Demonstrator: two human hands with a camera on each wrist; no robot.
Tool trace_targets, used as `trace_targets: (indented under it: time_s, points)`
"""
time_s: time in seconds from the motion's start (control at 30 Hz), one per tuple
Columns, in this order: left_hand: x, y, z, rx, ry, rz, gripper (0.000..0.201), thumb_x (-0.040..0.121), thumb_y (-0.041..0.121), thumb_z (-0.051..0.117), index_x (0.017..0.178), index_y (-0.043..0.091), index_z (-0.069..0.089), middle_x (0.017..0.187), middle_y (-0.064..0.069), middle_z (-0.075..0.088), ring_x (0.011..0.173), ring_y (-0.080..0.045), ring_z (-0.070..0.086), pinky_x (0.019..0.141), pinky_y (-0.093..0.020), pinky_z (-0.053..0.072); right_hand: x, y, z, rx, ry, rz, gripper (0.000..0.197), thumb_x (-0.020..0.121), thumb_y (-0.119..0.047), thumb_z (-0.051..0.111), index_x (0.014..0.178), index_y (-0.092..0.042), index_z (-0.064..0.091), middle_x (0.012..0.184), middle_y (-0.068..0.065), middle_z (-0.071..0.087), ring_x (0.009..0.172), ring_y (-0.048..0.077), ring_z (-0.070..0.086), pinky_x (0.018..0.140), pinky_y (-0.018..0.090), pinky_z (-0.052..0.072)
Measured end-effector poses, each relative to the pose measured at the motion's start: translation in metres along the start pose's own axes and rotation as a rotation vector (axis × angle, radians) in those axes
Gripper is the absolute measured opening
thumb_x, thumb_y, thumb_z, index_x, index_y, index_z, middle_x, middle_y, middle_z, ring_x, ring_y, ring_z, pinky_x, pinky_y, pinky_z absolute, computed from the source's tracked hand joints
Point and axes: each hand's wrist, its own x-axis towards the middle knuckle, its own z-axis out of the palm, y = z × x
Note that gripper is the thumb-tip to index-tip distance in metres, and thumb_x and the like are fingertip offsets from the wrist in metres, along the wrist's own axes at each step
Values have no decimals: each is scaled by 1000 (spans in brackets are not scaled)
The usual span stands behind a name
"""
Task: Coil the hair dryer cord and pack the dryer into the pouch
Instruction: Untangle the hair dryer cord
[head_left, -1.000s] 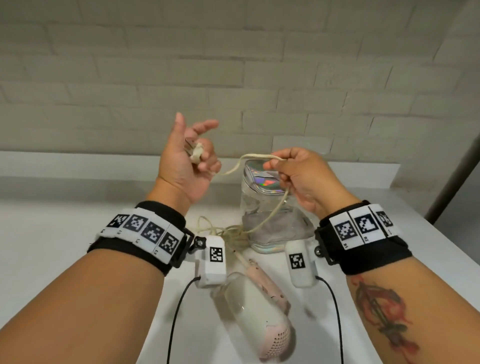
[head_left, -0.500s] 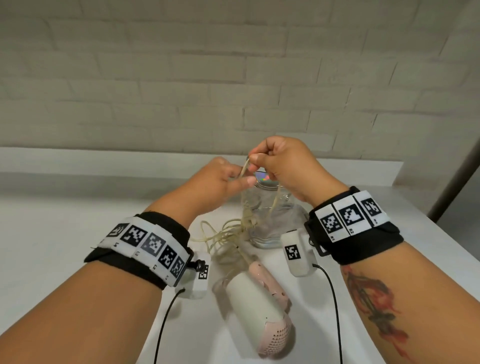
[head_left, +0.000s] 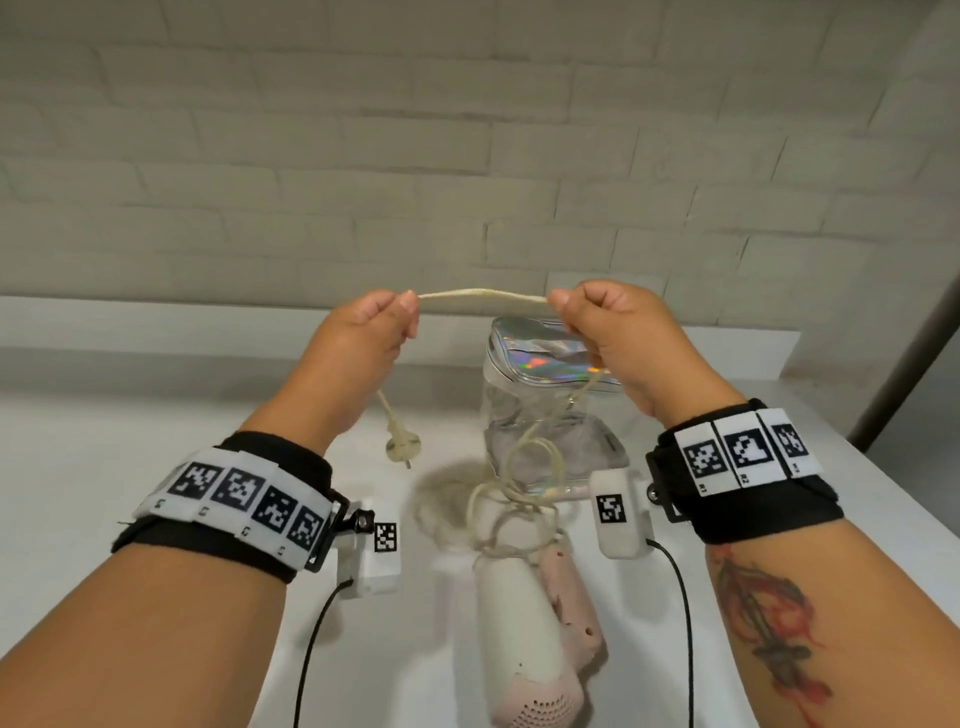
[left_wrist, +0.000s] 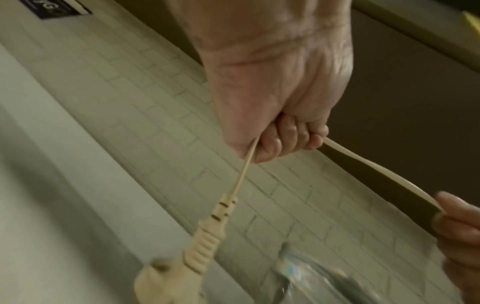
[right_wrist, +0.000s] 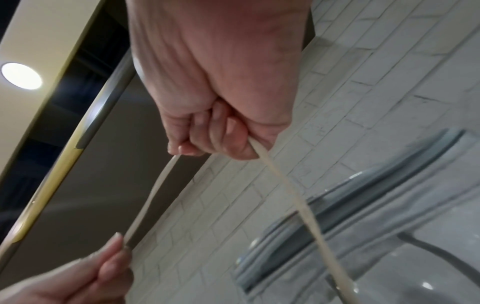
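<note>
Hands (head_left: 363, 343) apart, cord (head_left: 480, 297) now taut (plug (left_wrist: 166, 279) blurred).

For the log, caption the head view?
Both hands stretch cord between them; plug dangles, dryer lies before pouch.

Cord (head_left: 483, 299) spans between left hand (head_left: 358, 343) and right hand (head_left: 618, 338), above the pouch (head_left: 550, 410); plug (head_left: 401, 447) hangs below the left hand. Pouch stands on the table (head_left: 130, 441), far of the dryer (head_left: 524, 634). Loose cord loops lie between pouch and dryer.
</note>
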Motion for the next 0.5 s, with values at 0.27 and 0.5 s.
trace_targets:
  time_s: [0.27, 0.5]
  points:
    - [-17, 0, 32, -45, -313, -90, 17, 85, 14, 59, 101, 20, 64, 91, -3, 66, 84, -14, 64, 82, -25, 50, 1, -30, 20, -355, -179, -203, 34, 88, -36, 61, 62, -14, 56, 53, -5, 38, 48, 8, 33, 51, 26, 29]
    - [-7, 27, 41, -21, -180, 106, 29, 89, 35, 54, 68, 15, 58, 68, -13, 39, 51, -14, 30, 50, -30, 24, 3, -35, 37, -331, -144, -274, 42, 96, -38, 46, 58, -21, 50, 53, -10, 49, 53, 8, 43, 58, 29, 36]
